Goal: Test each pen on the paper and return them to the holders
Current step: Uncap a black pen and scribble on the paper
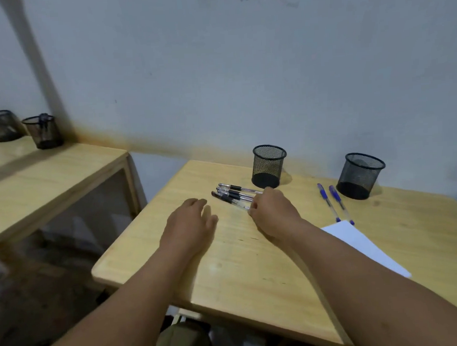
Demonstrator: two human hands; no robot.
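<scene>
Clearly the right hand (pixel 273 210) is curled over the near ends of three black pens (pixel 232 195) that lie side by side on the bench (pixel 227 266), its grip closing around them, though whether the fingers have actually clamped the barrels is hidden under the knuckles. The left hand (pixel 191 220) rests flat and released just left of the pens, probably to steady the body while the other hand gathers. Behind the pens, touching nothing, stands the left mesh holder (pixel 268 166), apparently empty; the right mesh holder (pixel 361 175) sits well apart toward the far right, with two blue pens (pixel 333 201) lying in front of it. Their tips point at the white paper (pixel 365 247), which lies near the right forearm, so each colour seems sorted beside its own cup. Open bench lies between the hands and the paper, giving a free path for testing; the left edge of the bench is close to the resting hand.
</scene>
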